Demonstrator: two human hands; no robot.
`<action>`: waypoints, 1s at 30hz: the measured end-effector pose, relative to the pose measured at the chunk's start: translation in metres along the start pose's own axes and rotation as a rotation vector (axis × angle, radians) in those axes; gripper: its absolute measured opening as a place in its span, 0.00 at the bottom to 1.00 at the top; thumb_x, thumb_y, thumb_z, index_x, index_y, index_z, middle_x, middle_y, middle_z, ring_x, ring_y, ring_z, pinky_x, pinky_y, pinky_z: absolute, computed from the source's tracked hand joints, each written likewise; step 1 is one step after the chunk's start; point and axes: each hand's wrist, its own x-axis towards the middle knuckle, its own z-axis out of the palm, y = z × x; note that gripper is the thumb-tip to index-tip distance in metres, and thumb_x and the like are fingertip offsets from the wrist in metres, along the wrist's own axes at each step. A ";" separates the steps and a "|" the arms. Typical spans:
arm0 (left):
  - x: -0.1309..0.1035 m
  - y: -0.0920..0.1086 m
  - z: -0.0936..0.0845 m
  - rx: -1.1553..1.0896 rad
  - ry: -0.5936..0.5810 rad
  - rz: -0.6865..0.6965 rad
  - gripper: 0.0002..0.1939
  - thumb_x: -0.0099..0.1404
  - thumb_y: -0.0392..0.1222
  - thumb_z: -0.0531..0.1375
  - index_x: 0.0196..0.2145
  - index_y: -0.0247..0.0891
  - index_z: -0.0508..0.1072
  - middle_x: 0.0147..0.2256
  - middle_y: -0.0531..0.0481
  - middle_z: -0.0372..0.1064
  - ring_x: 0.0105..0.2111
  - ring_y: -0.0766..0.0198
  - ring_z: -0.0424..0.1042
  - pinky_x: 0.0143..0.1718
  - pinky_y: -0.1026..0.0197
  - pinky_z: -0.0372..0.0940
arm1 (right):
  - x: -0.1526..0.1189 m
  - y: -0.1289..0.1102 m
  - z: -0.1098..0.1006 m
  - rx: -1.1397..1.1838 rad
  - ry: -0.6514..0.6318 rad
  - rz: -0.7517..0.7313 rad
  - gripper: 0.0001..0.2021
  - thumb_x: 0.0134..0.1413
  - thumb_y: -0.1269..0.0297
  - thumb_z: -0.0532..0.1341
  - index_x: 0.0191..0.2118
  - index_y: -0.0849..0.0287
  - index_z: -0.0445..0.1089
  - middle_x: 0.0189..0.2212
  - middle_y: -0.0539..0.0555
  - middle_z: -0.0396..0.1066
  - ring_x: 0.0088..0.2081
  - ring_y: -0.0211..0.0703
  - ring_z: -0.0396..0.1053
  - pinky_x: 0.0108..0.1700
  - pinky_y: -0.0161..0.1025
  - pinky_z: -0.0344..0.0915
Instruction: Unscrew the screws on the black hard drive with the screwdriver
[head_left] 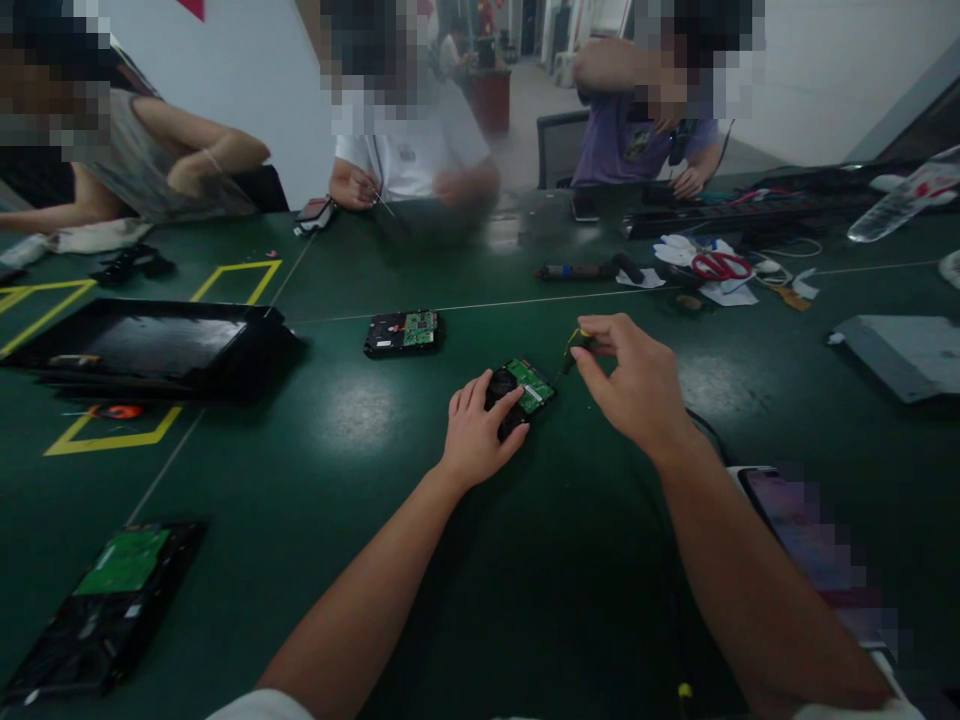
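Observation:
A hard drive (534, 388) with a green circuit board facing up lies on the green table in front of me. My left hand (480, 425) grips its left side, thumb and fingers spread along the edge and over the top. My right hand (634, 375) is closed around the black and yellow handle of a screwdriver (573, 352). The screwdriver slants down to the left, its thin shaft reaching the drive's right edge. Whether the tip sits in a screw is too small to tell.
Another hard drive (405, 332) lies farther back; a third (109, 600) is at the lower left. A black tray (150, 345) stands left. Right are a phone (802, 540), a grey metal case (900, 355) and red scissors (721, 265). Several people sit across the table.

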 end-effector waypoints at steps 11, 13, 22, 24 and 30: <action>0.000 -0.001 0.000 0.005 -0.002 0.005 0.29 0.68 0.57 0.60 0.65 0.52 0.68 0.71 0.41 0.48 0.67 0.40 0.53 0.64 0.38 0.52 | -0.001 -0.001 0.007 -0.061 0.098 -0.110 0.07 0.66 0.63 0.60 0.47 0.54 0.71 0.49 0.59 0.75 0.46 0.53 0.75 0.49 0.51 0.72; 0.000 -0.001 0.000 0.008 0.003 0.006 0.29 0.68 0.56 0.61 0.65 0.52 0.69 0.71 0.41 0.48 0.67 0.40 0.53 0.64 0.38 0.52 | -0.001 0.002 0.008 -0.037 0.119 -0.091 0.07 0.65 0.62 0.61 0.47 0.54 0.70 0.47 0.58 0.76 0.43 0.51 0.76 0.47 0.50 0.73; -0.001 -0.001 0.002 0.005 0.013 0.009 0.29 0.68 0.56 0.60 0.65 0.52 0.69 0.71 0.42 0.48 0.67 0.39 0.53 0.64 0.37 0.51 | -0.001 -0.001 0.004 -0.104 0.069 -0.137 0.09 0.64 0.66 0.60 0.49 0.53 0.70 0.47 0.58 0.73 0.43 0.52 0.74 0.47 0.51 0.71; -0.001 -0.001 0.001 0.002 0.010 0.007 0.29 0.68 0.56 0.60 0.65 0.52 0.68 0.71 0.41 0.48 0.68 0.39 0.53 0.64 0.37 0.51 | -0.001 0.001 0.005 -0.091 0.068 -0.128 0.11 0.64 0.67 0.60 0.50 0.54 0.69 0.48 0.59 0.73 0.44 0.53 0.74 0.47 0.51 0.72; 0.000 -0.001 0.000 -0.005 -0.008 0.006 0.29 0.69 0.57 0.59 0.65 0.53 0.68 0.71 0.41 0.48 0.68 0.40 0.52 0.64 0.37 0.51 | 0.000 0.003 0.004 -0.081 0.065 -0.101 0.08 0.64 0.63 0.62 0.47 0.54 0.71 0.43 0.57 0.75 0.41 0.52 0.75 0.46 0.51 0.72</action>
